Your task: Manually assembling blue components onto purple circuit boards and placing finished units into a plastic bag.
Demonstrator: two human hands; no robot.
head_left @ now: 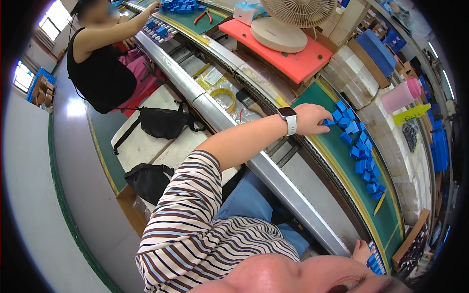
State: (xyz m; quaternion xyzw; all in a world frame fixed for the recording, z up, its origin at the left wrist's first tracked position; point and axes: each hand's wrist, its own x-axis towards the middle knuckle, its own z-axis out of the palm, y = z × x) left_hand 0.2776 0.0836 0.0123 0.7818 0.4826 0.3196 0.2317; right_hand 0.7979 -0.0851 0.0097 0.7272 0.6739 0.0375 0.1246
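Observation:
My left hand (311, 119), with a white-strapped watch on its wrist, reaches across the workbench to the far end of a row of small blue blocks (360, 152). Its thumb and fingers close around one blue block (329, 122) on the green belt. Down at the lower right, my right hand (361, 252) shows only in part. It rests beside a rack of small blue and white pieces (376, 262), and its fingers are too hidden to read.
A yellow stick-like tool (379, 204) lies by the blocks. Beyond stand a fan (278, 35) on a red board (273, 53) and a pink bottle (401, 95). A tape roll (223, 99) sits in the bench tray. Black bags (163, 123) lie left; a co-worker (105, 63) sits farther along.

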